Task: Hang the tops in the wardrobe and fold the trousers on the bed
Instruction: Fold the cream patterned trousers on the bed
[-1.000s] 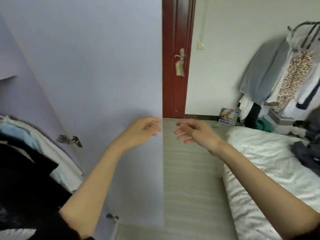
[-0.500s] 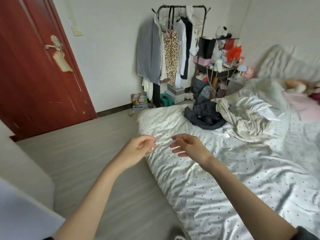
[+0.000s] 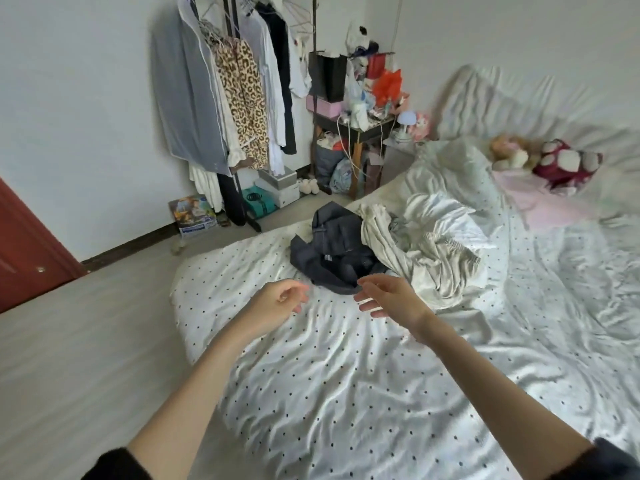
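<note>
Dark crumpled trousers (image 3: 337,251) on bed (image 3: 346,393)

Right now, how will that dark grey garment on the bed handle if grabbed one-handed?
Likely floppy: the dark grey garment lies crumpled in soft folds, so it should drape and trail. Probably heavier than the white clothes beside it; the fabric looks thicker. Unlikely to slide on the wrinkled sheet.
</note>
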Action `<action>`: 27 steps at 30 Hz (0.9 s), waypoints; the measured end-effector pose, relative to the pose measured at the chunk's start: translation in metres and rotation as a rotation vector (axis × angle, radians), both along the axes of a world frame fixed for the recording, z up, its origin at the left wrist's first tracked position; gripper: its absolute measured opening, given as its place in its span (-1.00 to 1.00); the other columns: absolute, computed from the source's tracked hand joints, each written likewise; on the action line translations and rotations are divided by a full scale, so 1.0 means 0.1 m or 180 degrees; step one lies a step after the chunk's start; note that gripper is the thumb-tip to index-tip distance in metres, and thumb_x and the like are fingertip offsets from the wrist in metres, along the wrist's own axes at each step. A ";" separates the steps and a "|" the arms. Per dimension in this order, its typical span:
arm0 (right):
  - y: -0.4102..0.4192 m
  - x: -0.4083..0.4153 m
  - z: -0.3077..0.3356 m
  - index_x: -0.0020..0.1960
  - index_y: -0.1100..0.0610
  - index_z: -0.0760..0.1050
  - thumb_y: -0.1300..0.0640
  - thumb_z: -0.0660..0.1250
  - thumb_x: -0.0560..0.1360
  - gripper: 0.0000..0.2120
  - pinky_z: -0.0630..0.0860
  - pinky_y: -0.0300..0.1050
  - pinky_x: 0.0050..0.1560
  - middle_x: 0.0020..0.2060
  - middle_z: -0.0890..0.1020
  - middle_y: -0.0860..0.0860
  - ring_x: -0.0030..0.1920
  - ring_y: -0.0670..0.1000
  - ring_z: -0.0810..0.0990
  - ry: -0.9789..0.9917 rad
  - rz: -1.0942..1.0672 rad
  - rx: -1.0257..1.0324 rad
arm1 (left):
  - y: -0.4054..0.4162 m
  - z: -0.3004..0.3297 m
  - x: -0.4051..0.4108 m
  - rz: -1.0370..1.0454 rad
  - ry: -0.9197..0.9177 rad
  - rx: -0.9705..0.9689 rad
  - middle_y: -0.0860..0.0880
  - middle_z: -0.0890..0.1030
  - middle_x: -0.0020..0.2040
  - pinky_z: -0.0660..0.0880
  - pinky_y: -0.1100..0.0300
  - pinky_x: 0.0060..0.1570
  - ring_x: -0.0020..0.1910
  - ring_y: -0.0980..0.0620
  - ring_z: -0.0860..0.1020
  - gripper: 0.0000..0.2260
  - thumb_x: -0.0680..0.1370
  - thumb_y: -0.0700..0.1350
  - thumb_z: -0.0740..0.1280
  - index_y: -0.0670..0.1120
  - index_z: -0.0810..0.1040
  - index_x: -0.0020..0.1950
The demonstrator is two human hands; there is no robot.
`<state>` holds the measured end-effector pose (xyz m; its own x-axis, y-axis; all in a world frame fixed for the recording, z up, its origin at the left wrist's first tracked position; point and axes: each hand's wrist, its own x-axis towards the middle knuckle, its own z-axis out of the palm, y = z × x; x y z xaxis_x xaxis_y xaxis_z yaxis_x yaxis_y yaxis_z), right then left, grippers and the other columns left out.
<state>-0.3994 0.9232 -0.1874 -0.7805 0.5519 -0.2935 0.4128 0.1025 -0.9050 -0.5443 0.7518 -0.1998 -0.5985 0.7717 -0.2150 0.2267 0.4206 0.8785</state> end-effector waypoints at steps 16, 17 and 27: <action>2.25 -0.65 -1.33 0.39 0.21 0.31 0.18 0.18 0.59 -0.62 0.44 0.10 0.20 0.22 0.54 0.22 0.18 0.19 0.53 -0.1467 -0.1578 0.0624 | 2.91 -1.19 -1.40 -0.1822 0.1025 -0.0262 -0.02 0.49 0.28 0.23 0.41 0.16 0.27 0.08 0.42 -0.72 0.60 -0.21 0.19 -0.12 0.48 0.30; 2.32 -0.66 -1.36 0.40 0.22 0.30 0.19 0.18 0.59 -0.61 0.42 0.11 0.23 0.25 0.53 0.21 0.21 0.19 0.52 -0.1504 -0.1647 0.0680 | 3.02 -1.21 -1.41 -0.1938 0.1196 -0.0188 -0.03 0.47 0.30 0.22 0.38 0.22 0.32 0.05 0.38 -0.71 0.60 -0.22 0.19 -0.13 0.47 0.31; 3.57 -0.47 -2.13 0.51 0.02 0.01 -0.12 0.12 0.58 -0.41 0.19 0.32 0.36 0.48 0.14 0.15 0.45 0.21 0.17 -0.2276 -0.2742 0.1029 | 4.41 -1.95 -1.19 -0.2865 0.1713 -0.0242 -0.04 0.12 0.54 0.02 0.02 0.45 0.53 -0.05 0.00 -0.55 0.63 -0.13 0.14 -0.04 0.15 0.52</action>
